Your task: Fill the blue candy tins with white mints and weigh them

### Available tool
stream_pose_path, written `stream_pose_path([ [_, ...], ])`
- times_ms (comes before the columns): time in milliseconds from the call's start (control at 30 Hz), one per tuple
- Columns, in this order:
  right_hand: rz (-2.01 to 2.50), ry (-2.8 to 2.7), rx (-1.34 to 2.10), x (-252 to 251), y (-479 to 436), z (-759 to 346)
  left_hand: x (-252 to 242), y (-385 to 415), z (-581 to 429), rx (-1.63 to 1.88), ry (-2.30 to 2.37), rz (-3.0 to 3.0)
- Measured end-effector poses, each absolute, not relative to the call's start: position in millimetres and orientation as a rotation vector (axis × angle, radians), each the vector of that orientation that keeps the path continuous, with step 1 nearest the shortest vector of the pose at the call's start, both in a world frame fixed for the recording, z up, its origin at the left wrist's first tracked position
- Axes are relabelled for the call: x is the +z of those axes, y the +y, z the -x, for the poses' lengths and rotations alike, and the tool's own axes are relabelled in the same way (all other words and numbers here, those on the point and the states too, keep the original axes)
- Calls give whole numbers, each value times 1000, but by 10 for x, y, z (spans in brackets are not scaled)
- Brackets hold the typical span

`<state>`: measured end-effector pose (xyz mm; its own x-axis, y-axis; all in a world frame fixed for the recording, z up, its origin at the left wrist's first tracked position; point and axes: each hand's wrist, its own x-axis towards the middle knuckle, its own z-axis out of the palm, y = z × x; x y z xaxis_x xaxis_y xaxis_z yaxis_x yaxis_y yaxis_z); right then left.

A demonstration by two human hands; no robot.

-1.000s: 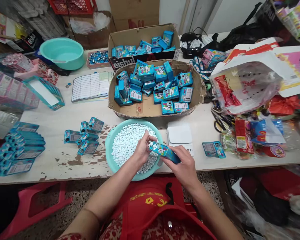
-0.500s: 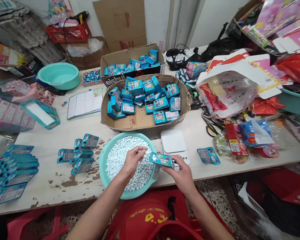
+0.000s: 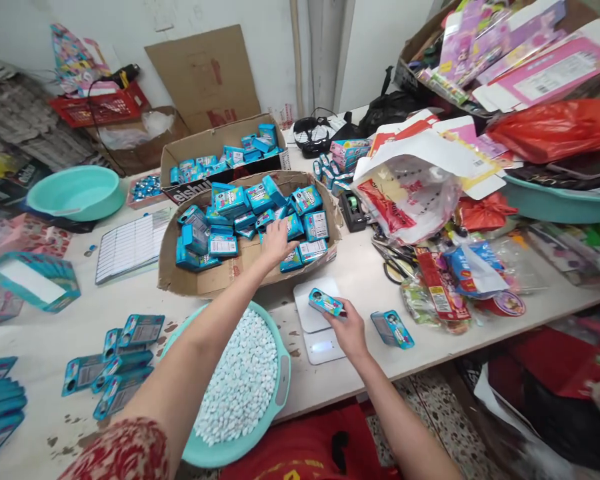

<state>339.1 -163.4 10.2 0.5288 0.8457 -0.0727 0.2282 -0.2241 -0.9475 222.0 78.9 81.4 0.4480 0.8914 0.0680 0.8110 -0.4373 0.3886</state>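
Note:
My left hand (image 3: 279,241) reaches into the front cardboard box (image 3: 180,283), over the small blue boxes (image 3: 233,201) piled there; its fingertips are partly lost among them. Held in my right hand (image 3: 349,327) is a blue box (image 3: 325,302), with its round opening facing up, over the white scale (image 3: 310,320). Whether that box touches the scale, I cannot tell. The scale's display is lit. Below my left forearm stands a turquoise basin (image 3: 283,380) full of pale blue and white pieces (image 3: 243,387).
Several blue boxes (image 3: 140,330) lie left of the basin. One more (image 3: 393,329) is right of the scale. Scissors (image 3: 395,267), tape in a dispenser (image 3: 354,211) and plastic packets (image 3: 440,283) lie to the right. An empty turquoise basin (image 3: 77,193) sits back left.
My left hand has gone from above the pieces to the front cardboard box. My right hand has carried the blue box from the basin's edge to over the scale. The view has shifted right.

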Motion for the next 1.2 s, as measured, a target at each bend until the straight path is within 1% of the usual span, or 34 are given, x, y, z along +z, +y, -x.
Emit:
stream_pose_path([
  [100,1737,-974,689,-3,-1611,-3344,613,1046,-2555,157,1556,-2396],
  [167,1761,-1034,569,-3,-1667,-3318,544,1124,-2590,137,1572,-2357],
  [233,1796,-1066,426,59,-1768,-3298,549,1168,-2522,246,1559,-2234],
  [367,1800,-1090,207,290,-1994,-3262,754,1131,-2186,728,1491,-1532],
  [467,1729,-1162,129,462,-2065,-3189,1002,889,-1808,866,1277,-1076],
  [567,1617,-1203,188,610,-2021,-3008,1236,418,-1445,882,1085,-645],
  [667,1534,-1106,476,758,-1951,-2667,1355,-231,-1252,928,1063,-416],
  [767,1378,-896,946,898,-1936,-2225,1322,-954,-1203,1122,1034,-456],
  [833,1261,-736,1163,958,-1950,-1970,1243,-1373,-1128,1178,1076,-576],
  [900,1241,-595,1220,983,-1974,-1819,1130,-1647,-926,1126,1203,-763],
  [967,1262,-544,1208,991,-2013,-1790,975,-1746,-586,1033,1398,-1046],
  [1100,1385,-724,1185,1050,-2153,-1920,542,-1649,183,805,1777,-1693],
  [1200,1532,-821,1183,1126,-2285,-1988,230,-1578,410,653,1845,-1862],
])
